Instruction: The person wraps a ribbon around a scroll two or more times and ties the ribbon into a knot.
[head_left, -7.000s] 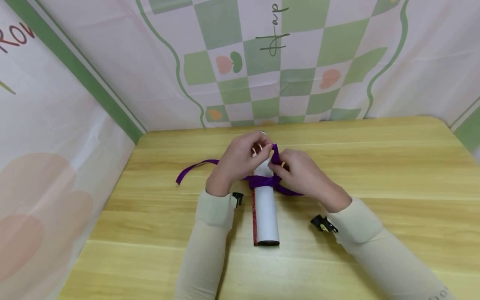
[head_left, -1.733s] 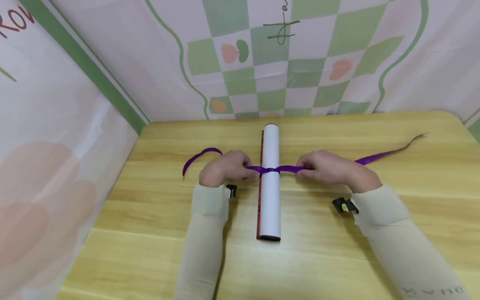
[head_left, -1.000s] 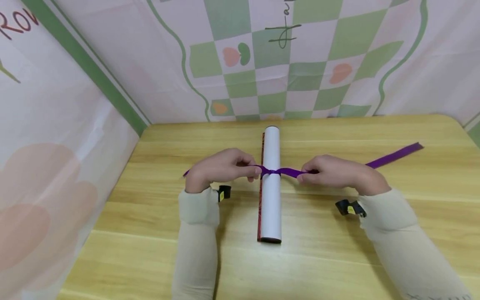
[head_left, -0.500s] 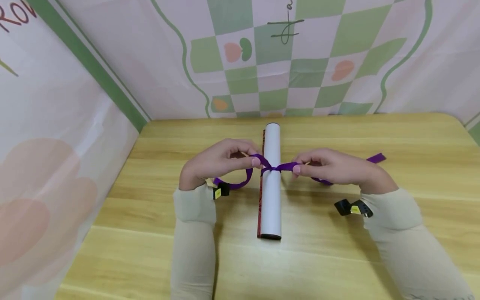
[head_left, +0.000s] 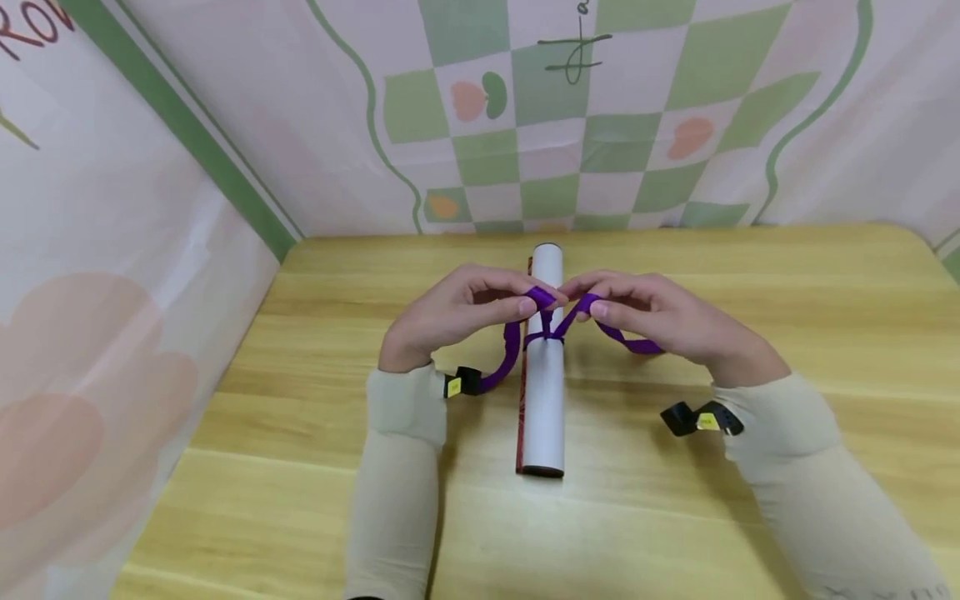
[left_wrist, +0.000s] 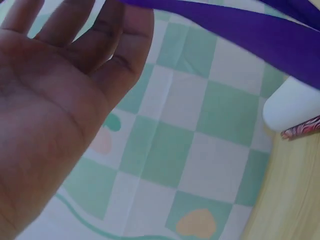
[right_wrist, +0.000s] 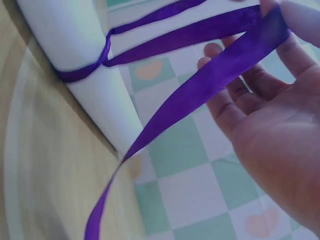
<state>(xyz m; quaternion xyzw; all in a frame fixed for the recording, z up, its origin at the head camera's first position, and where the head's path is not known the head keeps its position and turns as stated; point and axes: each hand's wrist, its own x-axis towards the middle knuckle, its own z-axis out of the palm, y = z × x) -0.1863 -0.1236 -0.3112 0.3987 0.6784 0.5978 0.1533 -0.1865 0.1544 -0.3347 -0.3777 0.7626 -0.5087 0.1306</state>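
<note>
A white roll with a red patterned edge lies lengthwise on the table. Purple ribbon circles its middle, crossing on top where both ends rise. My left hand pinches one end between thumb and fingers above the roll; its tail curves down on the left. With thumb and fingertips, my right hand pinches the other end, folded over into a bend. In the right wrist view, ribbon hangs from that pinch in a long twisting tail. The two hands' fingertips come close together over the roll.
The wooden table extends around the roll. Behind it hangs a green and white checked cloth, and another printed cloth hangs at the left. Black wrist cameras sit below the cuffs.
Seven seconds ago both hands worked at the ribbon beside the roll; later they pulled its ends out sideways. Since then they have lifted the ends and come together above the roll.
</note>
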